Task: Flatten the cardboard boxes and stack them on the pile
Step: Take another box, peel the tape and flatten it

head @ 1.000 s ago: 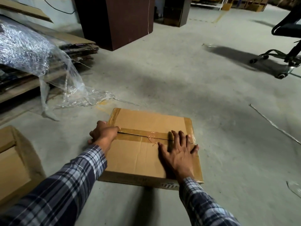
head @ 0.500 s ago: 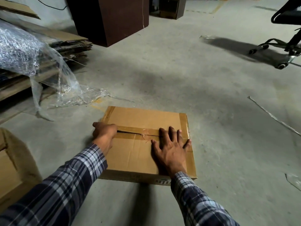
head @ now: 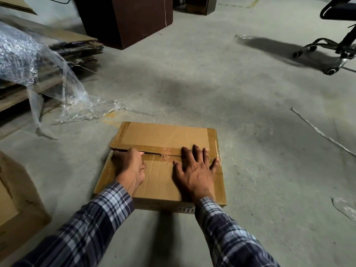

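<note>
A low brown cardboard box (head: 163, 135) lies on the concrete floor in front of me, its top flaps held by brown and clear tape along the middle seam. The seam is split at its left end. My left hand (head: 131, 166) has its fingers curled into that gap, gripping the near flap's edge. My right hand (head: 194, 170) lies flat with fingers spread on the near flap, fingertips across the taped seam. The pile of flattened cardboard (head: 73, 47) lies at the far left, partly under plastic.
Crumpled clear plastic wrap (head: 57, 83) spills from the pile onto the floor. Another cardboard box (head: 17, 205) stands at the near left. A dark wooden cabinet (head: 125, 16) stands behind. An office chair base (head: 327, 53) is at the far right. Tape strips (head: 317, 132) lie on the right.
My left hand has moved from the box's left edge onto the top, and its fingers have gone into the seam. The gap at the left end has widened. My right hand stays flat.
</note>
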`<state>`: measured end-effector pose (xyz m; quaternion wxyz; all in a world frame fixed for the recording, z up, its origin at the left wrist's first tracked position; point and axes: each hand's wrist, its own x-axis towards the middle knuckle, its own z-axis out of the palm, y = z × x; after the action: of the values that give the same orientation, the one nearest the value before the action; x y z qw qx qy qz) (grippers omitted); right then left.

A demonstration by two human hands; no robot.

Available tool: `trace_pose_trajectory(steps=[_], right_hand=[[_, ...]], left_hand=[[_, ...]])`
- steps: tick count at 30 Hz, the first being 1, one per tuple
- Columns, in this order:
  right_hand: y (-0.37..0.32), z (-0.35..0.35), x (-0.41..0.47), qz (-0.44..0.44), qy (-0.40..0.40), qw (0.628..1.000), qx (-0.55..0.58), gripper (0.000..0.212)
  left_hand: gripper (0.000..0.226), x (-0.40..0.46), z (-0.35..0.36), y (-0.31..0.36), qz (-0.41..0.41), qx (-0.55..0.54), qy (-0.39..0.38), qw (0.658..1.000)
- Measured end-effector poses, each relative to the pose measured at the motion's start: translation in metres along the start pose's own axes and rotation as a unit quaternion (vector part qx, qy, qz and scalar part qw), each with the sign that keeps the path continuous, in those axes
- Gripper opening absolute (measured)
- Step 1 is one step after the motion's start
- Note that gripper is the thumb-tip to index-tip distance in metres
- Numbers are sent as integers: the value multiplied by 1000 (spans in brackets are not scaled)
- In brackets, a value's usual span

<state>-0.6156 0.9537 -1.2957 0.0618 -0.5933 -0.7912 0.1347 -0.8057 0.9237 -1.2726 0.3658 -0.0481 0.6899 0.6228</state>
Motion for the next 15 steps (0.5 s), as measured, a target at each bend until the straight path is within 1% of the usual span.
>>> trace_pose_trajectory(steps=[2, 6, 9, 15], right_hand=[[1, -1, 0, 2, 3, 1000, 5, 72], [1, 1, 0, 5, 3, 1000, 4, 72], [-2, 1, 1, -10, 1, 1000, 8, 71], [-2, 1, -1, -22, 4, 1000, 7, 70]], left_hand=[[57, -2, 5, -8, -6, -26, -20, 999], [46, -11, 9, -17, -21, -57, -39, 997], [35, -20, 11, -14, -39, -42, -56, 997], [25, -25, 11, -18, -47, -13, -98, 994]])
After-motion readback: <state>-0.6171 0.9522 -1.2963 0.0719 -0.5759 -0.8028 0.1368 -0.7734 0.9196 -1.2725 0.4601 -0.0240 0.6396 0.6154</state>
